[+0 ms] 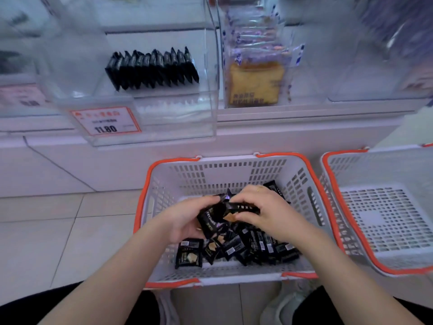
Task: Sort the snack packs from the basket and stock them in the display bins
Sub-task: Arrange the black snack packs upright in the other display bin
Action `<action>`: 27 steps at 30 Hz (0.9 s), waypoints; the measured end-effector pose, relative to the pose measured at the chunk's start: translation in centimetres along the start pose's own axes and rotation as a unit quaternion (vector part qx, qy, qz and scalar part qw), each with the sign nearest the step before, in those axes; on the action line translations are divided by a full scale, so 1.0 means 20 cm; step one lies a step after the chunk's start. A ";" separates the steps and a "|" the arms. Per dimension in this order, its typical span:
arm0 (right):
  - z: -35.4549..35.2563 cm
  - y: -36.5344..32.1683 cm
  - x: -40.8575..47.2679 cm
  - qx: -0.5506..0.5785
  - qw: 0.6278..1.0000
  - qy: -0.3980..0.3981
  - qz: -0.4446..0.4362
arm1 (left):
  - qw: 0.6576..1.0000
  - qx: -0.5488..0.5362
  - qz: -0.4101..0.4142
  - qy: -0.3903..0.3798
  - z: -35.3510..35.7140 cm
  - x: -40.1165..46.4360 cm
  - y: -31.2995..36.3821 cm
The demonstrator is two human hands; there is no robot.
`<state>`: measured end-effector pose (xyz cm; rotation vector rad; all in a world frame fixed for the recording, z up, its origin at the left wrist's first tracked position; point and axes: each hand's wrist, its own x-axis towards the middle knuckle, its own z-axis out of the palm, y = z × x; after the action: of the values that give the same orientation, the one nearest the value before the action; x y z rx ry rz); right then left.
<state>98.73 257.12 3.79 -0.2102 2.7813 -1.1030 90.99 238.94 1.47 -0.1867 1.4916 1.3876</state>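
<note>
Gathering small glossy black snack packs (216,219) from the white orange-rimmed plastic basket (150,184), fingers of both hands curled round several; next, lifting them to the clear acrylic display bin (206,66).

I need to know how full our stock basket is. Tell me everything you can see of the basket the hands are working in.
The basket is white slotted plastic with an orange rim, rectangular and open-topped, and it sits upright on the tiled floor below the display bins. A loose pile of black snack packs covers part of its bottom, mostly nearer the person. The left hand and right hand reach inside it, each gripping packs. A second, similar basket stands at its right.
</note>
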 end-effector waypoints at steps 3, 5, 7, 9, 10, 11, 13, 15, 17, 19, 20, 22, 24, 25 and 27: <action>-0.03 -0.07 0.01 -0.039 0.999 0.007 -0.014 | 0.999 0.047 0.016 0.007 0.02 -0.10 0.06; -0.06 -0.11 0.02 -0.043 0.999 0.008 -0.024 | 0.998 0.051 0.023 0.007 0.02 -0.16 0.12; -0.11 -0.15 0.04 -0.033 0.999 0.000 -0.031 | 0.998 0.052 0.035 -0.003 0.02 -0.23 0.18; -0.16 -0.18 0.06 -0.041 0.999 -0.013 -0.034 | 0.996 0.058 0.062 -0.016 0.01 -0.28 0.22; -0.19 -0.20 0.08 -0.046 0.998 -0.012 -0.036 | 0.995 0.061 0.082 -0.023 0.01 -0.31 0.25; -0.21 -0.22 0.09 -0.043 0.998 0.000 -0.039 | 0.993 0.057 0.104 -0.028 0.01 -0.34 0.27; -0.27 -0.27 0.10 -0.013 0.996 0.076 -0.049 | 0.989 0.013 0.147 -0.025 0.00 -0.37 0.30; -0.32 -0.32 0.10 0.054 0.980 0.187 -0.046 | 0.980 -0.077 0.183 -0.011 0.00 -0.40 0.33; -0.35 -0.38 0.10 0.206 0.948 0.244 0.005 | 0.961 -0.144 0.234 0.007 0.01 -0.42 0.34; -0.32 -0.44 0.11 0.389 0.892 0.221 0.060 | 0.942 -0.162 0.294 0.031 0.02 -0.42 0.35; -0.29 -0.46 0.12 0.460 0.862 0.197 0.086 | 0.933 -0.161 0.318 0.042 0.04 -0.43 0.36; -0.24 -0.52 0.14 0.531 0.822 0.176 0.107 | 0.923 -0.145 0.351 0.058 0.07 -0.43 0.36; -0.20 -0.57 0.16 0.554 0.800 0.197 0.123 | 0.919 -0.132 0.366 0.063 0.10 -0.43 0.37; -0.19 -0.59 0.17 0.555 0.792 0.218 0.133 | 0.918 -0.123 0.372 0.061 0.10 -0.43 0.37; -0.18 -0.60 0.20 0.551 0.785 0.243 0.147 | 0.914 -0.086 0.394 0.055 0.10 -0.44 0.38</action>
<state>95.16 250.13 14.39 0.6940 1.8224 -2.6565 90.64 238.62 13.25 0.2705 1.6087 2.1818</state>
